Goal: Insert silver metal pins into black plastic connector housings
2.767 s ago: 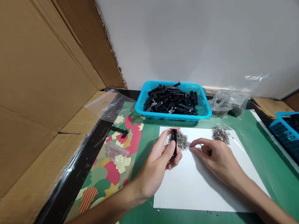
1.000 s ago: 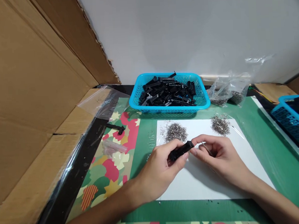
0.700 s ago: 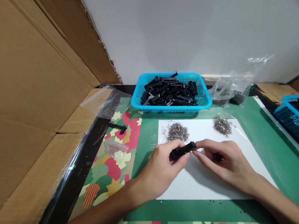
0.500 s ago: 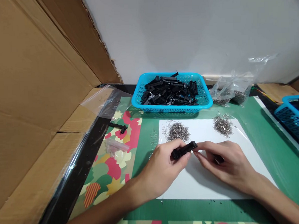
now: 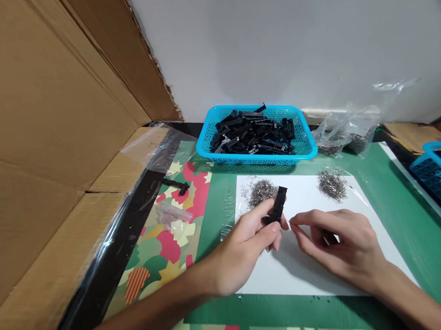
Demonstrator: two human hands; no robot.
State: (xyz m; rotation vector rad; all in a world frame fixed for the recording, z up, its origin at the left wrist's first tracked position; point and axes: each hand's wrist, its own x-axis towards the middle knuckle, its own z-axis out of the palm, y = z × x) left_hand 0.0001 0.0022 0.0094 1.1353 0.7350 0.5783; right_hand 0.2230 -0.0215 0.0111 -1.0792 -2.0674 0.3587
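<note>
My left hand is closed around a slim black plastic part, which stands nearly upright over the white sheet. A short gap to the right of it, my right hand holds thumb and forefinger pinched together. Whatever is between those fingertips is too small to make out. Behind the left hand lies a pile of tiny metal pins on the sheet. A second pile of small metal pieces sits farther right, beyond my right hand.
A blue basket full of similar black parts stands at the back. Clear bags of metal pieces lean right of it. Another blue basket is at the right edge. One loose black part and a small plastic bag lie left.
My left hand has turned the black part from lying sideways to nearly upright. My right hand, touching close to its end before, is now slightly apart, still pinched.
</note>
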